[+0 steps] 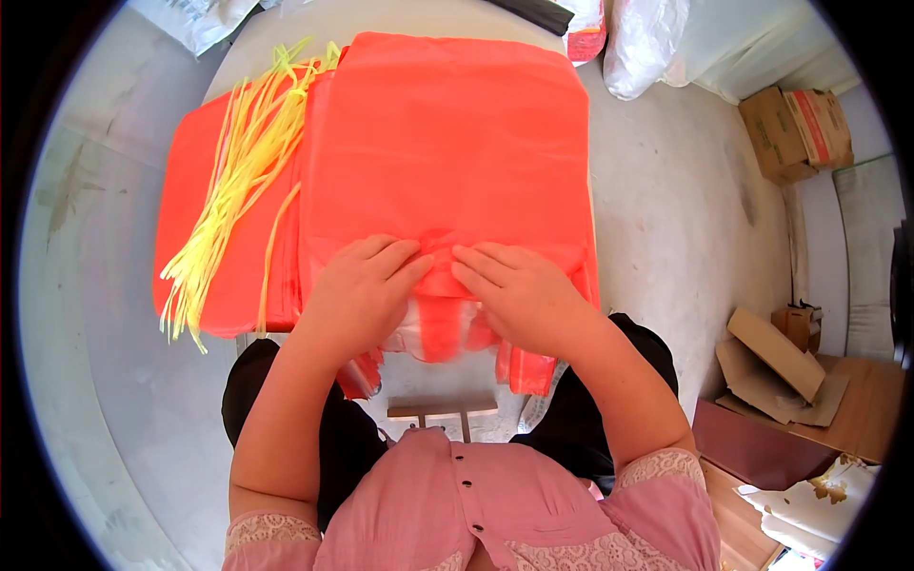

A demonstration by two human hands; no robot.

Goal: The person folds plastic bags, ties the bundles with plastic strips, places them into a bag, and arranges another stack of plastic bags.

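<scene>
A thick stack of red plastic bags (447, 133) lies flat in front of me, its near edge toward my lap. My left hand (362, 290) rests on that near edge, fingers bent over the red plastic. Mirroring it, my right hand (519, 290) grips the same edge a little to the right. Between my fingertips the top bag is wrinkled and bunched. Below my hands hangs a blurred red and clear flap (438, 328), with red folded ends on both sides. Both thumbs are mostly hidden.
Left of the stack lies a second red pile (205, 209), topped by a bundle of yellow strips (238, 190). White plastic bags (645, 48) stand beyond the far right corner. Cardboard boxes (795, 133) sit along the right, an opened one (781, 371) on a brown surface.
</scene>
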